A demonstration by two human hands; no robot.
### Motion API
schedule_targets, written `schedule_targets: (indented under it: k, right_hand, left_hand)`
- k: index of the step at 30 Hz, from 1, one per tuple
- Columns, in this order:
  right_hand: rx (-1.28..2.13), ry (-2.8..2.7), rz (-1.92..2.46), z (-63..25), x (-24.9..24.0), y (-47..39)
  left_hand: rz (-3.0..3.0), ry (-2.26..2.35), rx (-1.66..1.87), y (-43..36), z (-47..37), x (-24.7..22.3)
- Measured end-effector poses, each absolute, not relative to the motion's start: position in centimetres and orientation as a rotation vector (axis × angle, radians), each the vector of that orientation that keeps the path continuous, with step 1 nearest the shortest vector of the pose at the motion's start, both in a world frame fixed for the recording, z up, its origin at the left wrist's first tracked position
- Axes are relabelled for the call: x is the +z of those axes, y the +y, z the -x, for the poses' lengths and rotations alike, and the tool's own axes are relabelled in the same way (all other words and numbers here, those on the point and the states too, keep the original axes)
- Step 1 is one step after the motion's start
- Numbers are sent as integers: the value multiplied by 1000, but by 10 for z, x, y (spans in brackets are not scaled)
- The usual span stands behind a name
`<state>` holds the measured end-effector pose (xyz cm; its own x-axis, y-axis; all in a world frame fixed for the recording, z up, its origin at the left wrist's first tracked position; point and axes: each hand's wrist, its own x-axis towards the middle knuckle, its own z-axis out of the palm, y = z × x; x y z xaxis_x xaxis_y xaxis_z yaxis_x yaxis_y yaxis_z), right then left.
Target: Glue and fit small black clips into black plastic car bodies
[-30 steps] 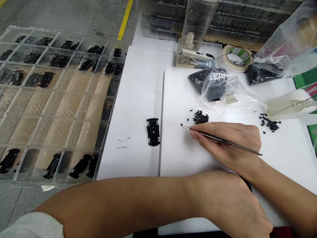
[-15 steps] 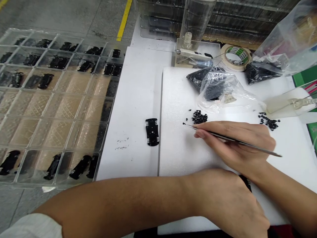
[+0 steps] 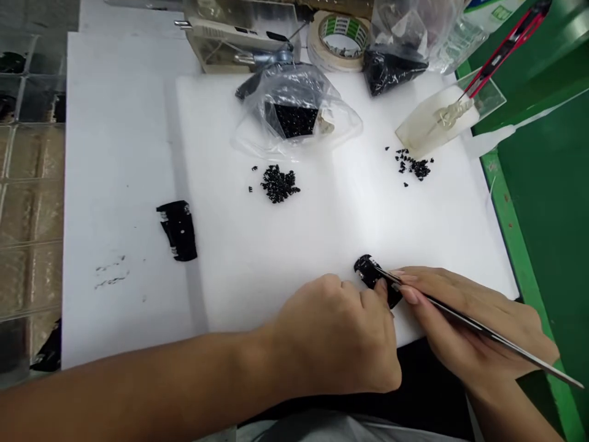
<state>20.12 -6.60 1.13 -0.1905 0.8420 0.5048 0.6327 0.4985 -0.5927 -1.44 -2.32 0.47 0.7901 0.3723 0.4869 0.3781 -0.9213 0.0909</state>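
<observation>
My left hand (image 3: pixel 340 337) is closed at the front of the white foam board (image 3: pixel 294 245), gripping a small black toy-car body part (image 3: pixel 367 269). Its thumb presses on the part; the other fingers are mostly hidden. Pinched in my right hand (image 3: pixel 483 313) are metal tweezers (image 3: pixel 529 357), their tips touching the upper end of that car part. I cannot make out whether a tiny piece sits between the tips. A similar black car part (image 3: pixel 181 233) lies to the left, at the board's edge. Farther back is a pile of tiny black pieces (image 3: pixel 279 184).
A second cluster of black bits (image 3: pixel 416 167) lies beside a translucent holder (image 3: pixel 427 126) bearing a red-handled tool (image 3: pixel 501 52). Behind are a plastic bag of black pieces (image 3: pixel 294 120), a tape roll (image 3: pixel 338 40) and a white cutter (image 3: pixel 234 31). A divided clear tray (image 3: pixel 32 181) stands left.
My right hand has carried the tweezers from beside the pile towards me, onto the car part in my left hand. That part was hidden before. The view has shifted right.
</observation>
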Motion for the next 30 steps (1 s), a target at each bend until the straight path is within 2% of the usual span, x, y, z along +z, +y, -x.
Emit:
schedule_targets:
  k: [9, 30]
  right_hand:
    - [452, -2016, 1132, -194, 16, -59]
    - [403, -2052, 1181, -192, 19, -58]
  left_hand:
    - [2969, -636, -786, -28, 12, 8]
    - [3008, -641, -808, -26, 13, 7]
